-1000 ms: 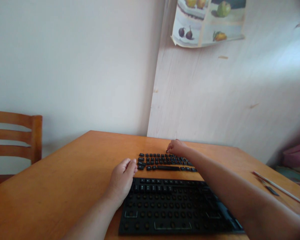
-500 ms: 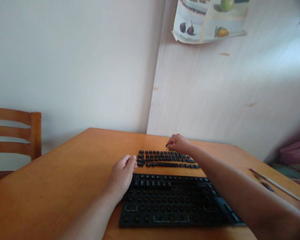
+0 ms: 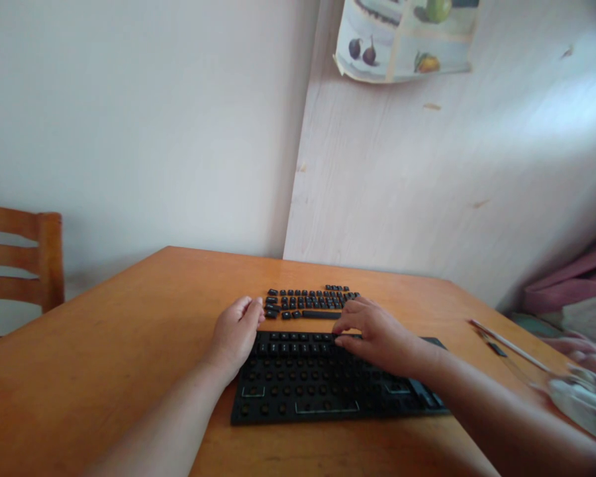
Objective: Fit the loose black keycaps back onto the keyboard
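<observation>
A black keyboard [image 3: 318, 384] lies on the wooden table, most of its lower rows showing bare switches. Keycaps sit along its top row and on part of the number row. My right hand [image 3: 372, 334] is over the upper middle of the keyboard, thumb and fingers pinching a small black keycap [image 3: 336, 338] at the end of the number-row caps. My left hand [image 3: 236, 331] rests curled at the upper left corner, its fingers closed; whatever may be inside them is hidden. Behind the keyboard, loose keycaps [image 3: 305, 303] are laid out in rows, with a long spacebar [image 3: 320, 315] in front.
To the right lie a thin brush-like stick [image 3: 506, 341], a small dark tool [image 3: 496, 349] and a clear plastic bag [image 3: 579, 401]. A wooden chair [image 3: 50, 258] stands at the left. The wall borders the table's far side, and pink cloth [image 3: 566, 285] is heaped beyond its right edge.
My right hand has come back from the far keycaps to the keyboard's number row, carrying a keycap. My left hand stays by the keyboard's corner. The view has shifted slightly.
</observation>
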`<state>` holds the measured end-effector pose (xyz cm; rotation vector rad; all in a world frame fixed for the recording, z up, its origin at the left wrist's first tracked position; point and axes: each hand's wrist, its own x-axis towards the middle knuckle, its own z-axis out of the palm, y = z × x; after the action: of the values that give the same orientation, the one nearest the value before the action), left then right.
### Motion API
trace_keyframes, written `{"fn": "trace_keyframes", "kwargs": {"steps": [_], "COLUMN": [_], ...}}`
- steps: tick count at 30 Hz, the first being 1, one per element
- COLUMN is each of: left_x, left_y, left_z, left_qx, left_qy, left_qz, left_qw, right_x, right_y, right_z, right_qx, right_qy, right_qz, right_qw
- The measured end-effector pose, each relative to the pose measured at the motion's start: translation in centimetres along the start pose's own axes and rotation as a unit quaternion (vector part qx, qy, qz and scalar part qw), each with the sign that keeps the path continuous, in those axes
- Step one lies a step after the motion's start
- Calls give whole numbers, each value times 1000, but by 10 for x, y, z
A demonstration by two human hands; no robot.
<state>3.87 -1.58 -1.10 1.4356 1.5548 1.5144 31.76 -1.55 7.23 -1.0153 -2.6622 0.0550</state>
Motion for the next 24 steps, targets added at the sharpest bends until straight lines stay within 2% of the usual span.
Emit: {"fn": "trace_keyframes", "kwargs": {"steps": [4,24], "left_x": [0,0], "left_y": [3,1], "left_z": [-1,-1], "left_qx": [3,10], "left_qy": [1,1], "left_qz": [-1,6], "left_qw": [1000,1000], "right_x": [-8,-6], "right_y": [-6,-13], "right_z": [6,9], "right_qx": [-9,-45], "right_qy": [-27,-54], "right_qz": [11,20], "right_qw": [1000,997]}}
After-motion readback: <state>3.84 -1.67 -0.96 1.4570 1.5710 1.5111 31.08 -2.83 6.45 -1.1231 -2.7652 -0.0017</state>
